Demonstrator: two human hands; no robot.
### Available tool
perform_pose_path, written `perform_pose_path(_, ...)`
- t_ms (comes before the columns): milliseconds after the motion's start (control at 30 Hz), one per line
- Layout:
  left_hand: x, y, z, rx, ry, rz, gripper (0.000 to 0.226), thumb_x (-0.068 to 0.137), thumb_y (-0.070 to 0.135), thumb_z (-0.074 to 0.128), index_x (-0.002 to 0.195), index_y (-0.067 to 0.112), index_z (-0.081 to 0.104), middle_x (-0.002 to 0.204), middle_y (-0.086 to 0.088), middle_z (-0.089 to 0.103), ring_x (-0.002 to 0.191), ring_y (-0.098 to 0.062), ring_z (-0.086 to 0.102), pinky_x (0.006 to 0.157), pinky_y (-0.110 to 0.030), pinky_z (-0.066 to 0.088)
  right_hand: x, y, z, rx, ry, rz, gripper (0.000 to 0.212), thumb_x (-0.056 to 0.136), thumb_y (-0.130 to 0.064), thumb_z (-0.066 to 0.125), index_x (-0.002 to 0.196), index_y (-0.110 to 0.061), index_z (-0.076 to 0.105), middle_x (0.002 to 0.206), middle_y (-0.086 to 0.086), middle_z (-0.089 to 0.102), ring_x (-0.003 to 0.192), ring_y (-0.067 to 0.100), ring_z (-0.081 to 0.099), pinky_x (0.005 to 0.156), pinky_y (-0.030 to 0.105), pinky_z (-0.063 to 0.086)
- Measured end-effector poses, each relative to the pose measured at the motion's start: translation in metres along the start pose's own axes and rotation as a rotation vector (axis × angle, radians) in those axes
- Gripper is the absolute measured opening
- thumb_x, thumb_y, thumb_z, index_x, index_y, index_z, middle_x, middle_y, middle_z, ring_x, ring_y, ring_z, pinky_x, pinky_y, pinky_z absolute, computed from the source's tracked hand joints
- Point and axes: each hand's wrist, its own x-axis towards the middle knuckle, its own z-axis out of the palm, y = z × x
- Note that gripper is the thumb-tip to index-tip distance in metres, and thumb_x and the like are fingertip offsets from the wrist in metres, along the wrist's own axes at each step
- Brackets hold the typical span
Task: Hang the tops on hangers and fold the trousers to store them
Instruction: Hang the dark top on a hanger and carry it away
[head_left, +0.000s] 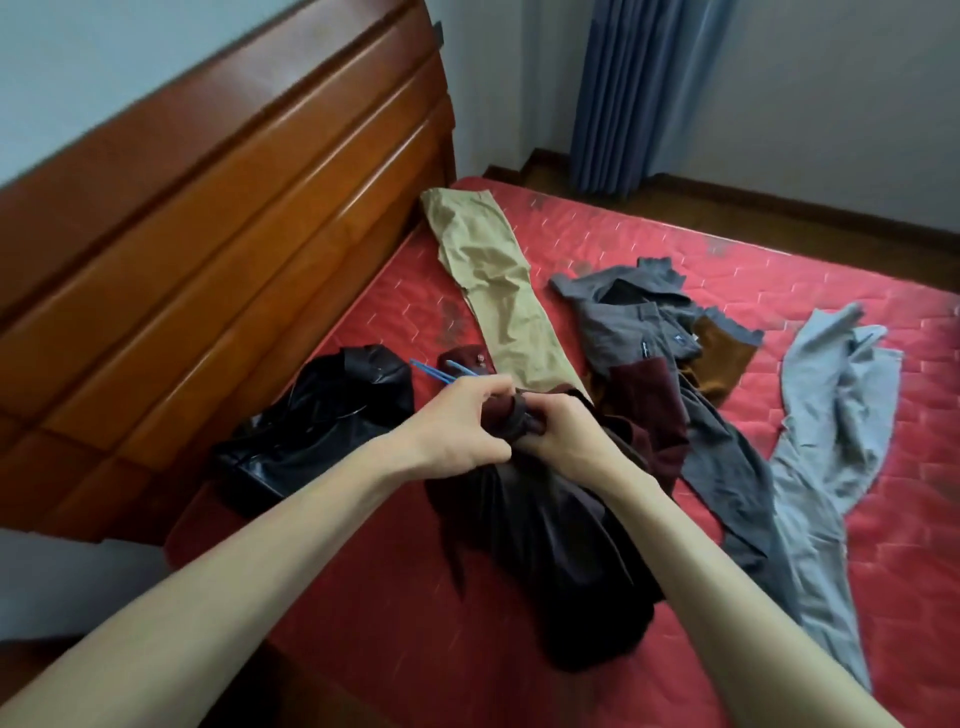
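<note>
While both hands, left hand (462, 431) and right hand (558, 434), clutch one dark top (545, 545), three trousers (498, 291) lie spread.

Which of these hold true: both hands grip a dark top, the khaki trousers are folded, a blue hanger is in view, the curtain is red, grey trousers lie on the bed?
1. Both the left hand and right hand grip the dark maroon top. True.
2. The khaki cotton trousers are neatly folded. False: they lie stretched out flat.
3. A thin blue plastic hanger shows by the left hand. True.
4. The curtain is red. False: blue; the quilted mattress is red.
5. Light grey trousers lie on the mattress. True.
</note>
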Motion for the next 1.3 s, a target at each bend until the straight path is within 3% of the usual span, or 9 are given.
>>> perform_pose_path(133,-0.015,0.021,0.003,0.078,0.189,-0.012,0.03,0.069,0.0,0.065,0.08,0.016,0.043,0.066,0.007,0.038,0.063,-0.014,0.032,0.06,-0.035,0.03,-0.014,-0.016,-0.016,-0.05,0.155,-0.005,0.022,0.076,-0.008,0.073,0.076,-0.029,0.067,0.065,-0.005,0.061,0.071,0.019,0.056,0.067,0.044,0.048)
perform_pose_path(400,-0.023,0.045,0.022,0.07,0.492,-0.059,0.035,0.071,0.004,0.083,0.097,0.017,0.062,0.093,-0.01,0.07,0.089,-0.029,0.066,0.078,-0.033,0.047,-0.044,-0.048,-0.069,-0.02,0.472,0.074,0.003,0.078,-0.01,0.066,0.076,-0.011,0.068,0.059,-0.001,0.059,0.064,0.006,0.045,0.064,0.039,0.043)
perform_pose_path(467,-0.022,0.05,0.016,0.111,0.506,-0.091,0.021,0.076,0.009,0.082,0.085,0.018,0.066,0.088,-0.014,0.074,0.091,-0.037,0.07,0.075,-0.039,0.049,-0.05,-0.059,-0.09,-0.028,0.53,0.06,0.008,0.077,-0.01,0.065,0.07,-0.01,0.061,0.056,0.002,0.053,0.061,0.008,0.039,0.06,0.036,0.039)
perform_pose_path(567,-0.02,0.06,0.002,0.107,0.504,-0.069,0.035,0.093,0.019,0.073,0.063,0.024,0.054,0.075,-0.014,0.07,0.084,-0.041,0.07,0.068,-0.045,0.048,-0.059,-0.075,-0.124,-0.033,0.615,0.04,0.014,0.077,-0.008,0.066,0.066,-0.006,0.057,0.057,0.005,0.049,0.06,0.01,0.034,0.056,0.03,0.034)
perform_pose_path(767,-0.011,0.101,-0.017,0.041,0.589,0.194,0.017,0.103,0.019,0.06,0.108,0.009,0.072,0.097,-0.007,0.076,0.098,-0.033,0.072,0.082,-0.047,0.055,-0.07,-0.123,-0.181,-0.072,0.675,-0.047,0.044,0.08,-0.007,0.071,0.051,-0.026,0.043,0.045,-0.012,0.044,0.048,0.002,0.04,0.05,0.018,0.03)
perform_pose_path(900,-0.012,0.134,-0.038,-0.14,0.648,0.231,0.025,0.098,0.034,0.067,0.099,0.011,0.077,0.089,-0.004,0.077,0.086,-0.019,0.074,0.073,-0.035,0.056,-0.075,-0.148,-0.21,-0.075,0.759,-0.035,0.028,0.08,-0.013,0.071,0.059,-0.007,0.053,0.052,-0.002,0.033,0.058,0.009,0.028,0.051,0.025,0.027)
perform_pose_path(1067,-0.012,0.176,-0.059,-0.183,0.669,0.353,0.018,0.095,0.035,0.072,0.085,0.021,0.076,0.074,0.009,0.074,0.07,-0.004,0.07,0.062,-0.018,0.049,-0.088,-0.175,-0.24,-0.067,0.83,-0.085,0.037,0.081,-0.02,0.073,0.057,-0.006,0.05,0.054,-0.003,0.027,0.06,0.011,0.022,0.049,0.025,0.025)
perform_pose_path(1200,-0.008,0.196,-0.063,-0.072,0.808,0.384,0.035,0.094,0.044,0.071,0.063,0.034,0.058,0.057,0.022,0.06,0.053,0.001,0.057,0.053,-0.015,0.039,-0.097,-0.192,-0.256,-0.064,0.863,-0.103,0.039,0.081,-0.021,0.073,0.053,-0.013,0.048,0.05,-0.004,0.03,0.054,0.011,0.026,0.046,0.02,0.026)
perform_pose_path(1300,-0.01,0.184,-0.043,0.127,0.933,0.405,0.022,0.096,0.05,0.064,0.091,0.029,0.061,0.076,0.02,0.062,0.074,-0.004,0.062,0.068,-0.027,0.052,-0.101,-0.197,-0.259,-0.096,0.856,-0.087,0.038,0.079,-0.018,0.07,0.051,-0.015,0.045,0.044,-0.005,0.032,0.051,0.012,0.028,0.046,0.018,0.027)
